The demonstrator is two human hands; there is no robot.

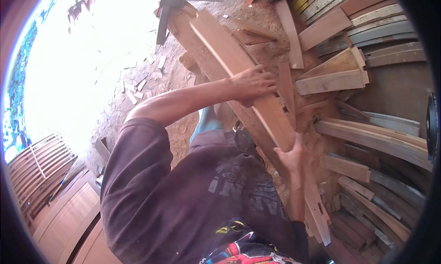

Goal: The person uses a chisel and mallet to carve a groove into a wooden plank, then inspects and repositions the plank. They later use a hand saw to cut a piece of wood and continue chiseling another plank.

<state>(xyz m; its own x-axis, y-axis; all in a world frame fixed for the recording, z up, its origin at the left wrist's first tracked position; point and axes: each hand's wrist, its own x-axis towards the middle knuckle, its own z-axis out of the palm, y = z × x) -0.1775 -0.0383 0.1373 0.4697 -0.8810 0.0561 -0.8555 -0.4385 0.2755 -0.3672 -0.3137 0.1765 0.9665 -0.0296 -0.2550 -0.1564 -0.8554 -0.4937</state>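
A long pale-brown wooden board (220, 43) lies slantwise in front of me, from the far middle to the near right. Over its middle, my left hand (255, 85) is closed, the fingers curled across the far edge. My right hand (293, 157) grips the near end, its thumb spread along the board and most of the fingers hidden. Beneath the board runs a longer, rougher wooden beam (213, 73). At the far end of that beam sits a dark angular piece (171, 9), whose kind I cannot make out.
Stacked planks (376, 135) line the right side, several ends jutting toward me. Small wood offcuts (133, 91) lie scattered on the dusty floor (179, 75) at left. A slatted wooden frame (41, 165) and panelled boards (69, 213) stand at the lower left.
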